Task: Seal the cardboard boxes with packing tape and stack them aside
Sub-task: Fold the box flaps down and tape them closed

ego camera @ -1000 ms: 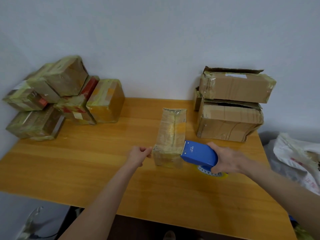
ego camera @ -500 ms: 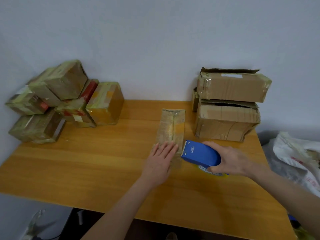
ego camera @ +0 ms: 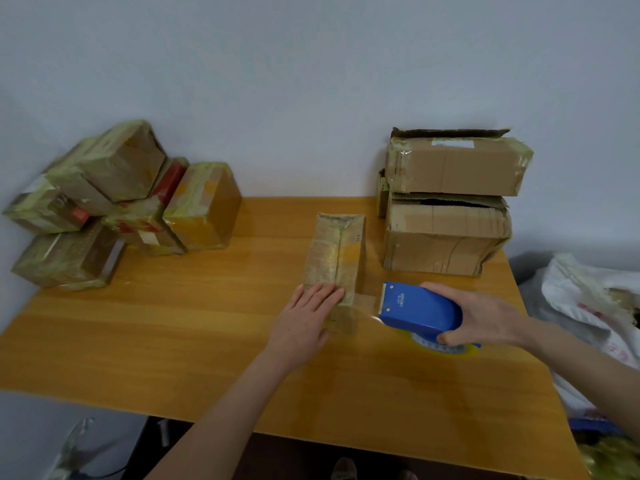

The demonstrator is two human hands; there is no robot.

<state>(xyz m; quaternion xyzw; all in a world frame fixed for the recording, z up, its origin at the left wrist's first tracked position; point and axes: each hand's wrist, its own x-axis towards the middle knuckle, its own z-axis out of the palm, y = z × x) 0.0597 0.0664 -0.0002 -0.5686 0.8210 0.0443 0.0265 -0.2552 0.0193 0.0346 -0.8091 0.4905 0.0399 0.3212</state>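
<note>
White lettering on the blue tape dispenser (ego camera: 419, 311) is too small to read.

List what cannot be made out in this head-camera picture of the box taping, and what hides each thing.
1. Tape roll: head view, mostly hidden under the blue dispenser and right hand.
2. Narrow box, near end: covered by the left hand.
3. Dispenser lettering: too small.
4. White bag: cut off by the right edge.

wooden table (ego camera: 173, 323): taped box pile (ego camera: 204, 206) left, narrow box (ego camera: 339, 251) centre, stacked cartons (ego camera: 443, 237) right
</note>
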